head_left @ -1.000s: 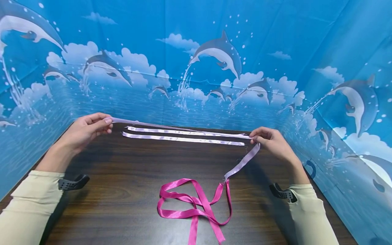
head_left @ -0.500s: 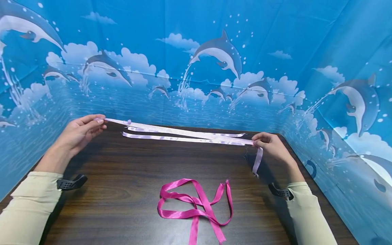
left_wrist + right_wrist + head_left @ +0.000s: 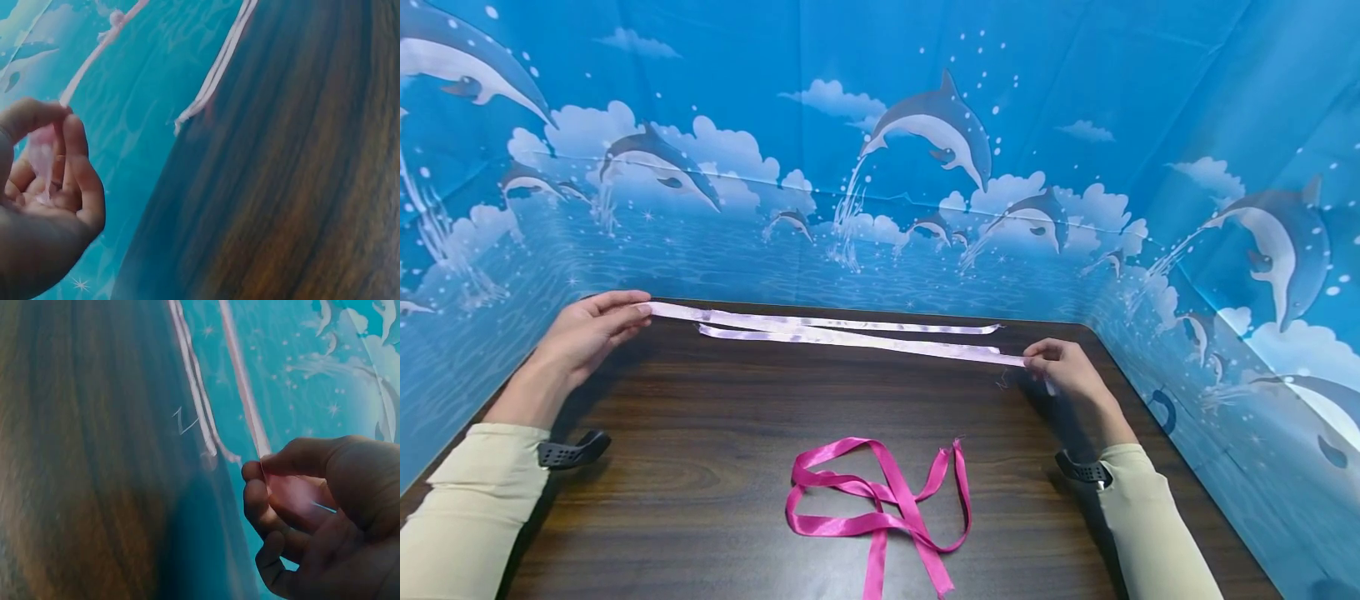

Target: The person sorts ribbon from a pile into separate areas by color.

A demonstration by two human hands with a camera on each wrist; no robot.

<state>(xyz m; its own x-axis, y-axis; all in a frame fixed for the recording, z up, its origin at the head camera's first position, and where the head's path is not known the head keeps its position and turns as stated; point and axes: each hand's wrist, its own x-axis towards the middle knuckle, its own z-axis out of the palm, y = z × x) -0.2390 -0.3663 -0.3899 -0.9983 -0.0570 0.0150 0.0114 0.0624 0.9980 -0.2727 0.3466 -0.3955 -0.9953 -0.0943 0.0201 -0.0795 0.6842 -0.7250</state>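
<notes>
A pale lilac satin ribbon (image 3: 940, 351) stretches taut between both hands at the back of the table. My left hand (image 3: 587, 337) pinches its left end between thumb and fingertips; in the left wrist view a tail of the ribbon (image 3: 41, 156) hangs inside the palm. At the other end my right hand (image 3: 1067, 371) pinches it likewise, with a short tail mostly hidden behind the fingers. Two more lilac ribbons lie side by side beneath: a farther one (image 3: 925, 327) and a nearer one (image 3: 730, 335), partly covered. A small knot (image 3: 116, 19) shows on the held ribbon.
Toward the front of the dark wooden table (image 3: 700, 467), a bright pink ribbon (image 3: 838, 525) lies in loose loops. Loose thread (image 3: 1002, 381) lies near the right hand. A blue dolphin-print sheet (image 3: 880, 208) walls the back and sides. Both wrists wear black straps (image 3: 1086, 469).
Both hands have lowered slightly toward me, the left also shifting left, drawing the lilac ribbon straight over the other two. Its right tail, earlier resting at the pink ribbon, has shortened beneath the right hand.
</notes>
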